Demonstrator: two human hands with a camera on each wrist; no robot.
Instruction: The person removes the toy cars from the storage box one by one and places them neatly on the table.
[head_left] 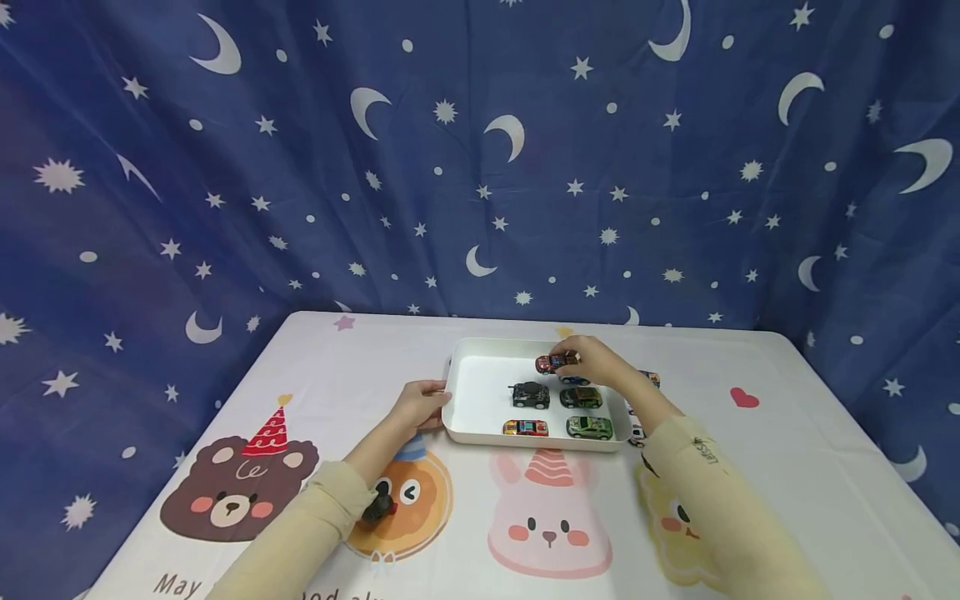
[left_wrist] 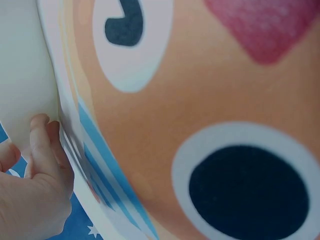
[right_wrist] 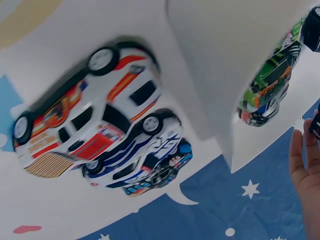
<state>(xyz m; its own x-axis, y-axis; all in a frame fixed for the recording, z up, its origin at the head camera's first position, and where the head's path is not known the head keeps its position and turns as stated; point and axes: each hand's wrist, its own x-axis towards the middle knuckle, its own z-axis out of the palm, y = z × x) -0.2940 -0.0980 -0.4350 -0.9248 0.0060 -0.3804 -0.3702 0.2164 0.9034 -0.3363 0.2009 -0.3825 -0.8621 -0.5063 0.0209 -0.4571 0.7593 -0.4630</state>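
Observation:
A white rectangular tray [head_left: 478,396] lies on the table with several toy cars in it. My left hand [head_left: 415,406] grips its left rim; in the left wrist view, the fingers [left_wrist: 42,145] are bent against the tray wall. At the tray's back right, my right hand [head_left: 596,362] pinches a red toy car [head_left: 545,364], partly covered by the fingers. Just below it a blue car [head_left: 576,381] is partly hidden. Nearby in the tray are a black car [head_left: 531,395], a dark green car [head_left: 581,398], a light green car [head_left: 589,427] and a red-yellow car [head_left: 526,427].
Right of the tray, outside it, stand a white-and-red toy car [right_wrist: 95,110], a white-and-blue car [right_wrist: 135,160] and a blue-black car [right_wrist: 167,172], close together. A cartoon-print cloth [head_left: 551,517] covers the table. Behind hangs a blue moon-and-star curtain [head_left: 480,208].

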